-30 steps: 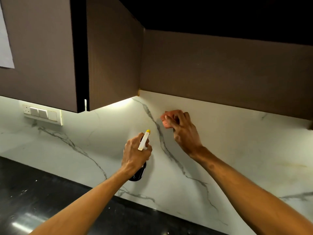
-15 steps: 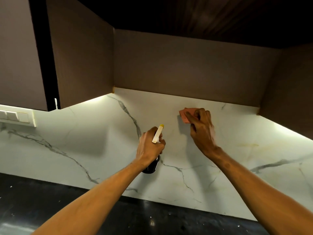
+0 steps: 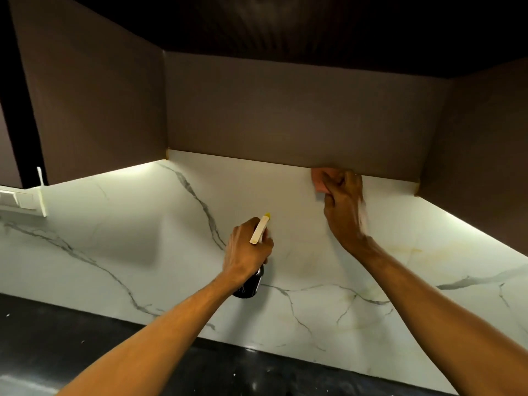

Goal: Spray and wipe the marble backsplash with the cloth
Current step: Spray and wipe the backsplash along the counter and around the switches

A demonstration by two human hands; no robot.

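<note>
A switch plate [image 3: 17, 199] sits far left on the backsplash [image 3: 137, 241]. The left hand [image 3: 246, 254] has its fingers curled round the bottle [image 3: 259, 231], nozzle up. Further right, the right hand [image 3: 343, 208] pinches the cloth [image 3: 317, 180] in bent fingers against the backsplash's top edge, just under the cabinet [image 3: 285, 110].

The right hand [image 3: 343, 212] has carried the crumpled salmon-pink cloth [image 3: 317, 182] up and rightward across the white grey-veined marble backsplash [image 3: 143, 238]. It has gone from mid-height beside the long diagonal vein to the top edge, where it meets the brown matte panel [image 3: 285, 115]. That hand is now blurred. The left hand [image 3: 245, 252], gripping the dark spray bottle [image 3: 249, 288], has crossed to the vein's right side. The view has swung right: the white switch plate [image 3: 20, 200] now sits at the left edge, and a brown side cabinet [image 3: 485, 152] has appeared at right.
</note>
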